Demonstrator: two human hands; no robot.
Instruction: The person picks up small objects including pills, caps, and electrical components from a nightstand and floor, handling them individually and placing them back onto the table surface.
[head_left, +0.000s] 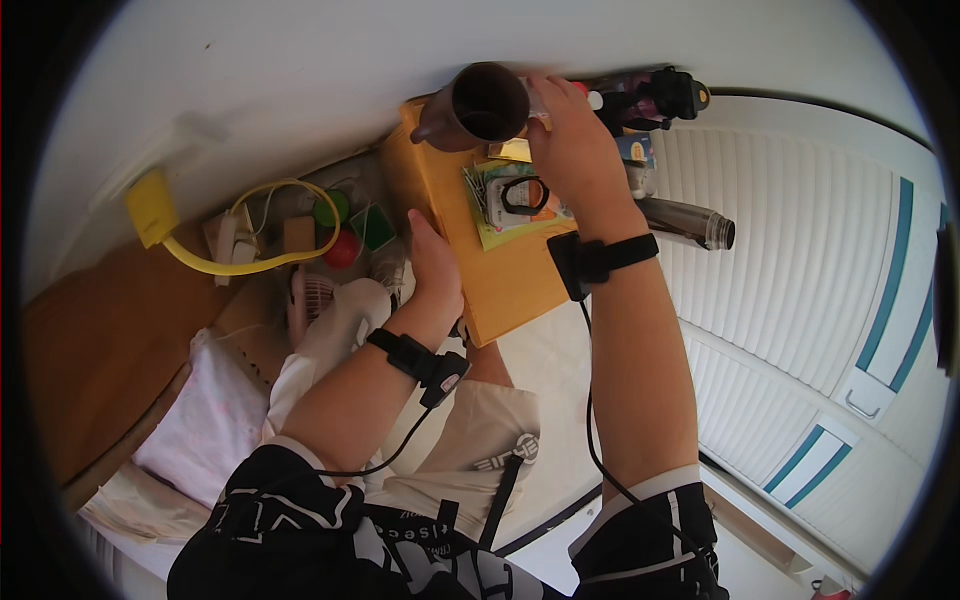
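A small yellow-orange wooden table (505, 285) stands against the white wall. My left hand (435, 265) rests on its left edge, gripping the tabletop. My right hand (570, 145) reaches over the far side of the table, fingers curled beside a dark brown cup (480, 105) that is tipped with its mouth toward me; whether the hand actually grips the cup is unclear. Under my right wrist lies a green packet (500, 205) with a black ring-shaped object on it. Both wrists wear black strapped devices with cables.
A steel flask (690, 225) lies at the table's right, a black gadget (655, 98) at the back. Left of the table: coloured blocks (345, 225), a yellow cable loop (240, 262), a small pink fan (310, 300). A bed with pink bedding (205, 425) lies lower left; white louvred panels at right.
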